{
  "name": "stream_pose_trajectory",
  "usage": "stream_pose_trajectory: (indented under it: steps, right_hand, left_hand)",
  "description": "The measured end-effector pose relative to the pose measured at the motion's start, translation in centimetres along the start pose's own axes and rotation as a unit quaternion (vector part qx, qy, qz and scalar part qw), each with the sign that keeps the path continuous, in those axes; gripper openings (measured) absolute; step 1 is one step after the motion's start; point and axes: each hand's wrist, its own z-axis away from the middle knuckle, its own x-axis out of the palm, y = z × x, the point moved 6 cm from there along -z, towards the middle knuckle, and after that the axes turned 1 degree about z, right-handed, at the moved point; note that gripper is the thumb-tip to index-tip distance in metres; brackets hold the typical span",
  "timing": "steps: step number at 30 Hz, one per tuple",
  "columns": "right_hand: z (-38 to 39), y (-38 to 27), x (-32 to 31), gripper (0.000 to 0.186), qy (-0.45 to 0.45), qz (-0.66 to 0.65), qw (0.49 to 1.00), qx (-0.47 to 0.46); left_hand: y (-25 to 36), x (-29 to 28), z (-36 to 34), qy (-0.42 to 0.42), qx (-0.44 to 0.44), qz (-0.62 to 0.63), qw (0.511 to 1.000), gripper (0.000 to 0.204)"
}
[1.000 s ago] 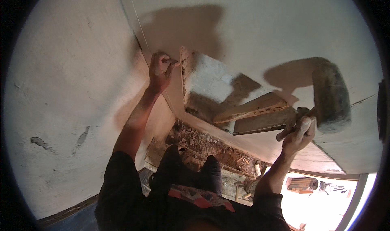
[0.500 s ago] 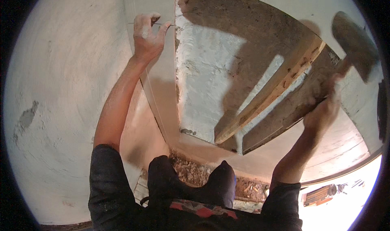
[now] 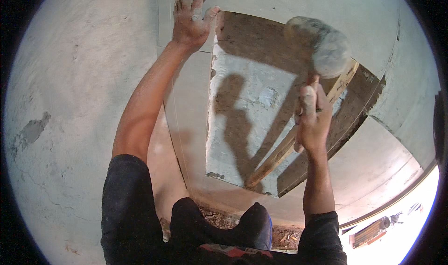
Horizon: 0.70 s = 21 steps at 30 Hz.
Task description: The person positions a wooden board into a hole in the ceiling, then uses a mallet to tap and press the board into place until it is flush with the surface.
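My right hand (image 3: 313,120) is wrapped round the handle of a mallet (image 3: 332,55), whose thick pale grey head is raised in front of the far right part of an untiled patch. My left hand (image 3: 191,24), dusty with white, lies with fingers spread at the far left corner of that patch, on or just over a pale tile (image 3: 184,73). Inside the patch the surface is rough and greyish white (image 3: 261,97), with dark shadows across it. A wooden strip (image 3: 275,160) runs slantwise over the patch, its far part beside the mallet head and partly behind my right hand.
A thin string (image 3: 176,115) runs along the tiles left of the patch. Pale plaster (image 3: 70,78) with a grey spot spans the left. More tiles (image 3: 373,157) border the patch at right. Rubble (image 3: 221,217) lies near my knees. Planks (image 3: 368,234) lie in bright light at lower right.
My right hand has swung the mallet from the far right inward to the left. My left hand has shifted slightly farther and right, its fingers now spread out. The view has moved a little.
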Motion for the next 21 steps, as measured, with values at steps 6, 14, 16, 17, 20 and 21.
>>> stream_pose_trajectory:
  steps: [6,14,16,17,20,21]
  right_hand:
    - [0.4,-0.7,6.8,0.029,-0.069,0.097,0.992,-0.030]
    - [-1.5,-1.1,13.3,0.034,-0.116,0.157,0.980,-0.041]
    - [-2.6,0.5,14.9,0.034,-0.129,0.187,0.974,-0.024]
    - [-2.6,0.1,14.7,0.035,-0.117,0.182,0.976,-0.027]
    - [-2.3,-1.6,13.9,0.036,-0.097,0.160,0.982,-0.024]
    - [-2.3,-1.4,14.0,0.036,-0.097,0.167,0.981,-0.026]
  left_hand:
    - [-0.3,-0.8,-0.4,0.044,0.074,-0.028,0.996,0.041]
    - [-2.5,-0.6,-0.5,0.092,0.096,0.026,0.991,0.029]
    - [-3.1,-0.1,0.2,0.104,0.099,0.038,0.989,0.028]
    - [-3.2,-0.4,0.0,0.115,0.107,0.041,0.987,0.028]
    - [-2.8,-0.9,0.2,0.114,0.102,0.013,0.988,0.028]
    - [-2.5,-1.1,0.1,0.114,0.105,0.004,0.988,0.027]
